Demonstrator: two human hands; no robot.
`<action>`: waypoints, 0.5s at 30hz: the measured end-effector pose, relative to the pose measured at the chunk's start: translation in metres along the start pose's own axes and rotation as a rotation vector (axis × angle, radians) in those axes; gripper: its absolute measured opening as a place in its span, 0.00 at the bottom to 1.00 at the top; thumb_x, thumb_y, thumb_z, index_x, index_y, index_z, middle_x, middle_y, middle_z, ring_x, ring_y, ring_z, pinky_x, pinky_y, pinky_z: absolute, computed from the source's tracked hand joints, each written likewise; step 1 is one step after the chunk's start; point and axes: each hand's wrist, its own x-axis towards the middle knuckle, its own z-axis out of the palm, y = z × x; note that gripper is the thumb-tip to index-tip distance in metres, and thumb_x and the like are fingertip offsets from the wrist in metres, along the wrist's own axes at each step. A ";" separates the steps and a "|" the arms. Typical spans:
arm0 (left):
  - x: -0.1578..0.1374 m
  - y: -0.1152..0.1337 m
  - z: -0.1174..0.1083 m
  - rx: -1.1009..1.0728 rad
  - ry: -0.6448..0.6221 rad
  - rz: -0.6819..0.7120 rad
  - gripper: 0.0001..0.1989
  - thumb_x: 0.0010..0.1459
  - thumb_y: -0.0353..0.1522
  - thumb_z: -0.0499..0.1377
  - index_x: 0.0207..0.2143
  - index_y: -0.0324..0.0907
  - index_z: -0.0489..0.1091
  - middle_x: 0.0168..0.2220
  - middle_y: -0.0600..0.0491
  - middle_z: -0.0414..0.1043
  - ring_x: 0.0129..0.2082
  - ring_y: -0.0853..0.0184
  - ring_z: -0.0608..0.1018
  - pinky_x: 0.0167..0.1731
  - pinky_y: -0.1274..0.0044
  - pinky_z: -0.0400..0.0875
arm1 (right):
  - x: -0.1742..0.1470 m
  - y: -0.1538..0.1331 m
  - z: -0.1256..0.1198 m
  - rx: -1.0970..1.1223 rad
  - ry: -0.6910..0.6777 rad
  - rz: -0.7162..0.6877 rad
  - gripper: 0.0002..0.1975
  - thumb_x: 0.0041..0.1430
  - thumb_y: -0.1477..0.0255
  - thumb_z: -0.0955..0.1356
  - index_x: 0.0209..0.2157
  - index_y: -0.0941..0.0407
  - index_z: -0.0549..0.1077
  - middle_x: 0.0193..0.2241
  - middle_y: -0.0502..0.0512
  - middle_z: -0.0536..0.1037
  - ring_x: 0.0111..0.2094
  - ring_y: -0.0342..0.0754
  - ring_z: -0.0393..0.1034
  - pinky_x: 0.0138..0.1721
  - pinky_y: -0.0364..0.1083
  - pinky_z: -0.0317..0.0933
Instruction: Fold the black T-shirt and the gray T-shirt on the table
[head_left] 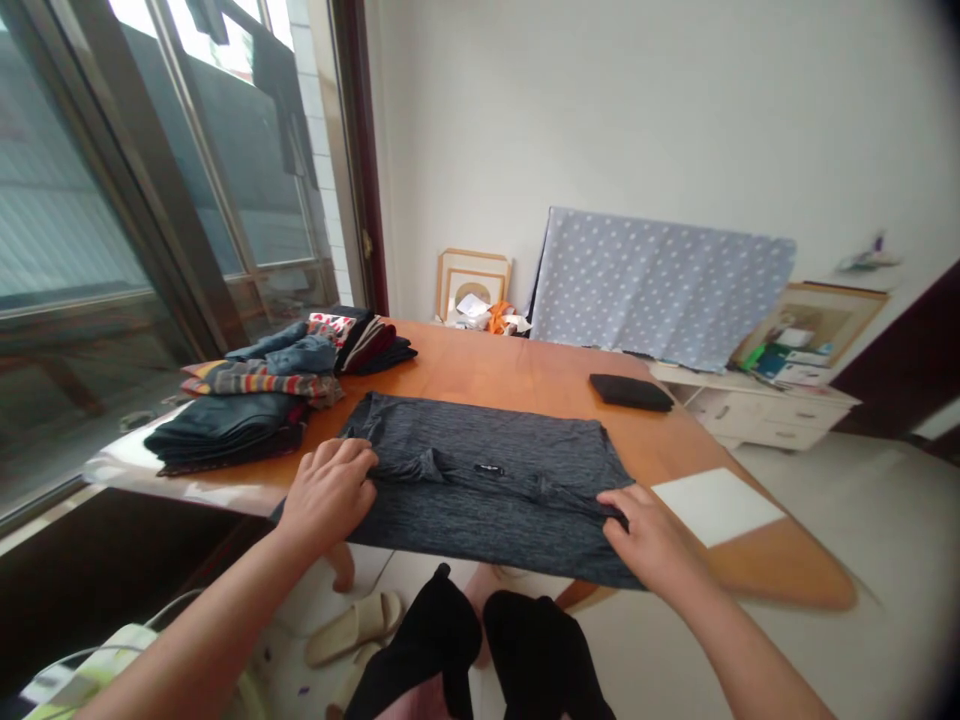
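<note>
A dark grey heathered shirt (487, 430) lies spread near the front edge of the table, its front part hanging over that edge. Across its middle runs a raised, rumpled fold with a small dark label (490, 469) showing. My left hand (330, 495) has its fingers curled down on the shirt's left end. At the other end, my right hand (645, 525) pinches the fabric between thumb and fingers. The fingertips of both hands are partly hidden in the cloth.
Folded clothes (225, 430) are piled at the table's left, beside a glass door. A small folded black cloth (630, 392) and a white sheet (718, 507) lie on the right of the wooden table (480, 360). Slippers (356, 630) are on the floor below.
</note>
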 end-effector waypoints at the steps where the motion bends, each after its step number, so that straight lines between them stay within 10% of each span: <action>1: 0.001 0.003 -0.002 -0.006 0.012 0.025 0.11 0.54 0.33 0.57 0.40 0.51 0.72 0.57 0.52 0.70 0.61 0.50 0.64 0.57 0.59 0.59 | 0.002 -0.004 -0.004 0.004 0.006 0.000 0.16 0.58 0.72 0.64 0.47 0.48 0.75 0.45 0.54 0.75 0.41 0.51 0.72 0.42 0.48 0.62; 10: 0.017 0.037 0.007 -0.263 -0.172 -0.023 0.24 0.53 0.35 0.59 0.54 0.48 0.68 0.48 0.49 0.76 0.52 0.54 0.73 0.58 0.58 0.55 | 0.020 -0.065 0.003 -0.010 -0.006 -0.088 0.22 0.60 0.68 0.65 0.56 0.51 0.71 0.50 0.58 0.77 0.52 0.58 0.66 0.49 0.54 0.56; 15: 0.005 0.039 -0.005 -0.335 -0.217 0.059 0.19 0.53 0.33 0.59 0.49 0.51 0.73 0.41 0.52 0.77 0.46 0.58 0.74 0.52 0.64 0.59 | 0.008 -0.075 0.006 0.132 -0.052 -0.179 0.13 0.58 0.75 0.63 0.40 0.48 0.77 0.41 0.51 0.79 0.46 0.52 0.68 0.48 0.50 0.55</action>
